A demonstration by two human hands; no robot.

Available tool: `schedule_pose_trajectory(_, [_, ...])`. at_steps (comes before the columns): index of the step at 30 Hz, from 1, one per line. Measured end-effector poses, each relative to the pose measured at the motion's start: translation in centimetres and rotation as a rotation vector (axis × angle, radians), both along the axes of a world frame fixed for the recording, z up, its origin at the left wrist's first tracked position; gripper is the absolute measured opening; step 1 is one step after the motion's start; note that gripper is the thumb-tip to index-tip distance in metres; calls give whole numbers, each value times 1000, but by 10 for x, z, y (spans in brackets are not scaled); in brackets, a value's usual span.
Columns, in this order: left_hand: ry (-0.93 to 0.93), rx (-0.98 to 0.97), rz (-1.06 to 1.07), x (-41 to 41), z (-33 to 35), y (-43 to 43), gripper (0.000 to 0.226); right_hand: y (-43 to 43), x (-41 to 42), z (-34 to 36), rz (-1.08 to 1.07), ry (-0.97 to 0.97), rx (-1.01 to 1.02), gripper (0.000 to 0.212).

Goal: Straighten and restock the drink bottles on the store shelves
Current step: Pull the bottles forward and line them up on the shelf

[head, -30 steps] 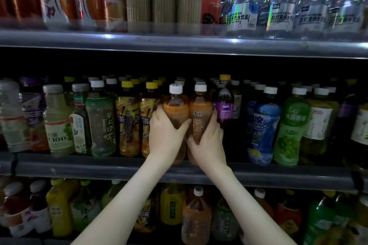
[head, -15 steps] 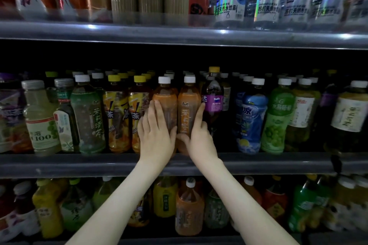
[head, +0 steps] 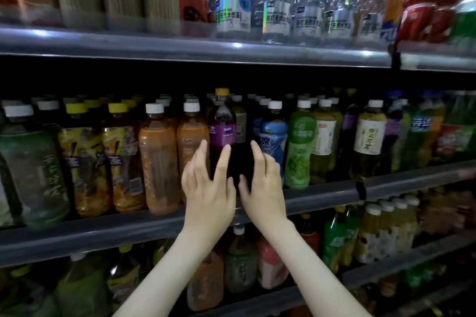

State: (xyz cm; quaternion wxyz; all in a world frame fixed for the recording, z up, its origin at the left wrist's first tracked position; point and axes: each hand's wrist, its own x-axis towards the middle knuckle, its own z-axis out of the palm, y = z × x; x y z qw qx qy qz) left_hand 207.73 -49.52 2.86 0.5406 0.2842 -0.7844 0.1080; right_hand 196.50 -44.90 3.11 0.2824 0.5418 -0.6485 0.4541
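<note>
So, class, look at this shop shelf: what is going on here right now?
A person reaches both bare arms to the middle shelf. The left hand and right hand, fingers spread, frame the dark bottle with the purple label; neither grips it. Two orange tea bottles stand upright just left of it, at the shelf's front.

I'm counting two hands (left hand [head: 208, 193], right hand [head: 262, 188]), two orange tea bottles [head: 158, 159] up front, two yellow-capped bottles [head: 85, 162], one purple soda bottle [head: 222, 131], and five clear water bottles [head: 275, 8] fronting the top row.
</note>
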Motion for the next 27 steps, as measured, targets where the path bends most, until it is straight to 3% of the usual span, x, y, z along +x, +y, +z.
schedule_pose_trajectory(6, [-61,27,-184,-56,-1,12,62,26,-77,6,-128,-34,-63,77])
schedule_pose_trajectory(12, [0,401,-170,-120,18,10,83,36,-152,11,-148,-26,-73,81])
schedule_pose_trajectory(15, [41,486,-109,-147,24,7,94,39,-182,15,-115,-23,-86,84])
schedule_pose_trajectory(22, [130,513,29,-171,23,18,94,33,-222,20,242,-265,102,99])
schedule_pose_trajectory(27, [167,485,17,-179,21,26,100,27,-225,21,353,-388,113,103])
